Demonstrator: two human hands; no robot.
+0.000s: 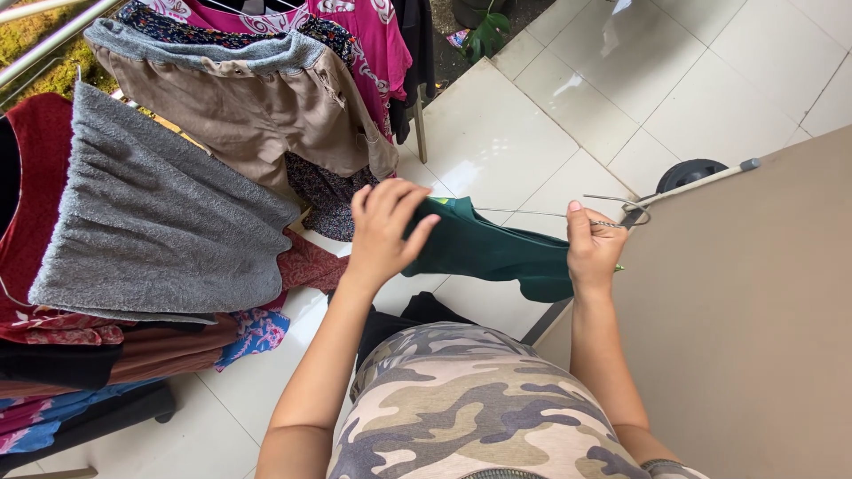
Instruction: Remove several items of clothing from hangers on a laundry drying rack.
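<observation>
Left hand (383,226) grips a green garment (497,251); right hand (593,247) is closed on its wire hanger (568,213)

A drying rack (53,40) on the left carries a grey towel (151,222), tan shorts (257,106) and a pink patterned garment (355,35). White floor tiles (639,80) lie beyond, with a black wheel (688,171) beside a beige panel (754,310).

no packages, signs or screens in view. only label-like thing is a small bright green tag (617,267) poking out at the edge of the dark green garment (497,251), just beside the right hand (593,251).
</observation>
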